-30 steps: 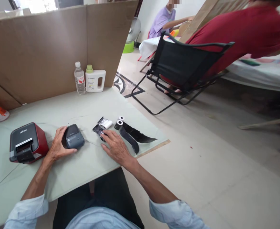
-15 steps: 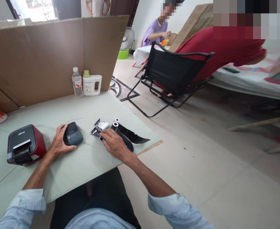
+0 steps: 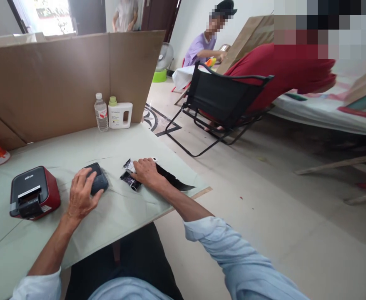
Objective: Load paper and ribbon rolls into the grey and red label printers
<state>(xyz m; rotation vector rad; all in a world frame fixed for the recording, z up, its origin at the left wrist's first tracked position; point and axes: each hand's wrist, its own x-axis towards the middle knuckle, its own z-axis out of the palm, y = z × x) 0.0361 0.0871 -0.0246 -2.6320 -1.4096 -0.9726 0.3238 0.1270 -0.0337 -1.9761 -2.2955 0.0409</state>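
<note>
My left hand (image 3: 82, 193) is open, its fingers spread over the left edge of a small dark grey boxy device (image 3: 100, 180) on the table. My right hand (image 3: 148, 172) is closed over a cluster of small white rolls and black wrapping, fingers bent downward. Exactly what lies under those fingers is hidden. Beside its thumb lies crumpled black shiny wrapping (image 3: 129, 178) with a roll end showing. The end of a small white roll (image 3: 154, 159) peeks out behind the knuckles. A black strip (image 3: 177, 182) extends right from beneath the hand.
A red and black label printer (image 3: 34, 193) stands at the left of the pale table (image 3: 108, 216). Behind are a water bottle (image 3: 101, 114), a white jug (image 3: 119, 116) and a cardboard partition (image 3: 61, 83). A black folding chair (image 3: 226, 89) holds a person in red.
My left hand has loosened from the grey device, its fingers lifting and spreading. My right hand has moved up and right, off the black wrapping and over the white rolls.
</note>
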